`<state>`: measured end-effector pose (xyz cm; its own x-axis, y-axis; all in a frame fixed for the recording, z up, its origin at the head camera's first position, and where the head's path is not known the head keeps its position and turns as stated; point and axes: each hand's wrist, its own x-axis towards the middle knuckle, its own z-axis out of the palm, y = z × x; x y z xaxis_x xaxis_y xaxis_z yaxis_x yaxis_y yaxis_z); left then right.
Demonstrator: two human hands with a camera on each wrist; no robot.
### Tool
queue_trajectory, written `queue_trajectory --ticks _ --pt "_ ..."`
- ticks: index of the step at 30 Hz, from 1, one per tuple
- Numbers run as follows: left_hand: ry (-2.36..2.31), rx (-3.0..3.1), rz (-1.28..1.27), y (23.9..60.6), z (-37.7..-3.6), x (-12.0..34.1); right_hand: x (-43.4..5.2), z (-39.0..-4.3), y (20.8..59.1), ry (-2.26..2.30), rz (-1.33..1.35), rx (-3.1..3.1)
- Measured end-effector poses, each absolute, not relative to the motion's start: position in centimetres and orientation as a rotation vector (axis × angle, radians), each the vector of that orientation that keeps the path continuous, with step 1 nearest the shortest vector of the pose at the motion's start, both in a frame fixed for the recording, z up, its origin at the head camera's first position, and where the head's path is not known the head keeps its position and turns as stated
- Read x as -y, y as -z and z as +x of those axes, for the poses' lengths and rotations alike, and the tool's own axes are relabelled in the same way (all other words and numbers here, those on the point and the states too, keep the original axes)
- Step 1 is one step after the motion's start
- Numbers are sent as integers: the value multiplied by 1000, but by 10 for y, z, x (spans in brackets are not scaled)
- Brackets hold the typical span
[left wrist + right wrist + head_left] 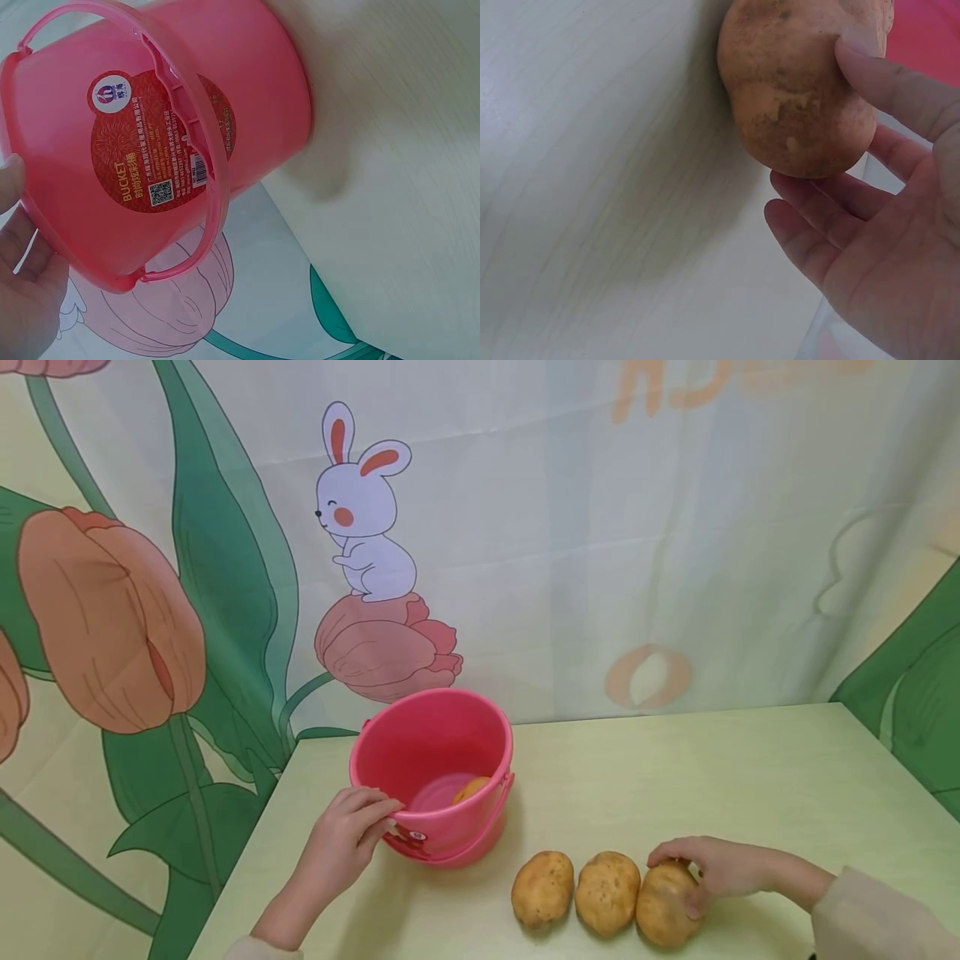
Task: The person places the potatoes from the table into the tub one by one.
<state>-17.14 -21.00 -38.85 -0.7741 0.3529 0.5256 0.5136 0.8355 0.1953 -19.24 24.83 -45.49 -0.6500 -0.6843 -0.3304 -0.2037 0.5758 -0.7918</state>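
Note:
A pink bucket (450,831) stands tilted toward me on the pale green table (712,777). My left hand (384,820) grips its near rim, fingers curled over the edge. One potato (471,789) lies inside on the bottom. In the left wrist view the bucket (247,90) shows a red label and its handle, with my left hand (22,300) at the lower left. Three potatoes lie in a row near the front edge. My right hand (678,885) holds the rightmost potato (663,910), which rests on the table. In the right wrist view my thumb and fingers wrap that potato (795,97).
The middle potato (607,893) and the left potato (542,887) lie touching side by side between the bucket and my right hand. A curtain (600,527) printed with a rabbit and tulips hangs behind the table. The table's left edge (247,852) runs close to the bucket.

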Motion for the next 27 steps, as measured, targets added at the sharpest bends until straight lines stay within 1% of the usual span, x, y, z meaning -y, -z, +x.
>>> queue_trajectory --ticks 9,17,27 --pt "455 2541 -638 388 -172 210 -251 -193 458 1034 -792 -2167" --pt "453 2537 -631 389 -172 210 -251 -193 458 1010 -817 -2181" --pt "476 2572 -616 388 -171 209 -255 -192 444 994 -891 -2198"
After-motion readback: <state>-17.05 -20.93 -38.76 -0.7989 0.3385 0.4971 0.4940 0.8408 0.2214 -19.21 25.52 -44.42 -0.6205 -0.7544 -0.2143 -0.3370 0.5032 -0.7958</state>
